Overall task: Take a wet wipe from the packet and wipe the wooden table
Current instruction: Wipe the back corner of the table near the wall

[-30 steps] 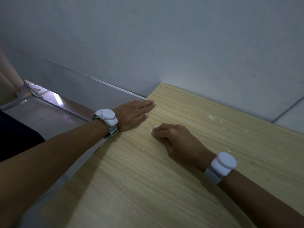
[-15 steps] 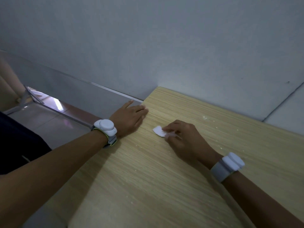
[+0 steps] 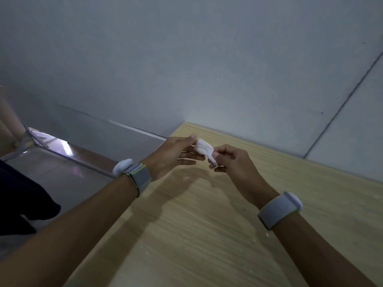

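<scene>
Crumpled white wipe being pinched between left hand and right hand, hovering above table, far left corner, no legible writing.

Bare room: wooden table, grey wall

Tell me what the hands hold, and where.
A crumpled wet wipe, above the table: left hand pinches its upper end, right hand its lower end.

wooden table cut off at bottom and right edges, wet wipe's lower end hidden behind right-hand fingers
</scene>
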The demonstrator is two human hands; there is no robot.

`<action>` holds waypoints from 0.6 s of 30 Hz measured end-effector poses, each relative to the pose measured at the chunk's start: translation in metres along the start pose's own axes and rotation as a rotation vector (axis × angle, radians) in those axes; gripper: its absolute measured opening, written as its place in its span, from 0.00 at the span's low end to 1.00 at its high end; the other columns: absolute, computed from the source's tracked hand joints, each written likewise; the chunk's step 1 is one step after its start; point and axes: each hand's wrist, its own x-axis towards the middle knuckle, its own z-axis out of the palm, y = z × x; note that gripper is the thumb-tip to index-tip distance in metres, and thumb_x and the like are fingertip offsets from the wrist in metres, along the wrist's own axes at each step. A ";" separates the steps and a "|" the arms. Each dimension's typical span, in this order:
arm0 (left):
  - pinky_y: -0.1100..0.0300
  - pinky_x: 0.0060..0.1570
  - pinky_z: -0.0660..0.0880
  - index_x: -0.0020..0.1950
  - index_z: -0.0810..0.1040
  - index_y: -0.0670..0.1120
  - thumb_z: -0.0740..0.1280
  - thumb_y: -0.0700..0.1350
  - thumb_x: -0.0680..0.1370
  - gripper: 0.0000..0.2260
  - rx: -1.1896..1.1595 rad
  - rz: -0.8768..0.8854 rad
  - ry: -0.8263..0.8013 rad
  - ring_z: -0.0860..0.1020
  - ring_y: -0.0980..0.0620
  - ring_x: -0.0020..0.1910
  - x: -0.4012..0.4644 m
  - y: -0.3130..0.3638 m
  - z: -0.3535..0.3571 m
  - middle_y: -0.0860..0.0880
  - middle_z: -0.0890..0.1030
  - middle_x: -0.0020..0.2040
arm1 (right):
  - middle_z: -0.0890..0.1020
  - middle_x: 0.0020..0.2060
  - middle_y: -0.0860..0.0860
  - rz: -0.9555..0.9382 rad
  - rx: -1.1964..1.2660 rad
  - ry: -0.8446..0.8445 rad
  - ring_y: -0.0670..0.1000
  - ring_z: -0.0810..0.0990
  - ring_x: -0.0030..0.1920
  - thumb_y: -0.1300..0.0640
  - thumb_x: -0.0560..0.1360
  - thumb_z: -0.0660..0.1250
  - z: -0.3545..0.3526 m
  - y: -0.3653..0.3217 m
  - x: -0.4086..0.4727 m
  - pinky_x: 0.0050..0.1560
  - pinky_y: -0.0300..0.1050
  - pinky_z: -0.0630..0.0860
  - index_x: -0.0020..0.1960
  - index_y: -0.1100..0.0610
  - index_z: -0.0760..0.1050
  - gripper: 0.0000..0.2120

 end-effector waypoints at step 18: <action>0.54 0.54 0.80 0.60 0.82 0.37 0.71 0.33 0.79 0.10 0.264 0.255 0.073 0.84 0.44 0.46 -0.010 0.013 0.032 0.32 0.84 0.48 | 0.88 0.42 0.55 -0.039 -0.068 0.070 0.50 0.85 0.41 0.59 0.81 0.69 -0.021 -0.005 -0.015 0.49 0.51 0.81 0.53 0.58 0.82 0.04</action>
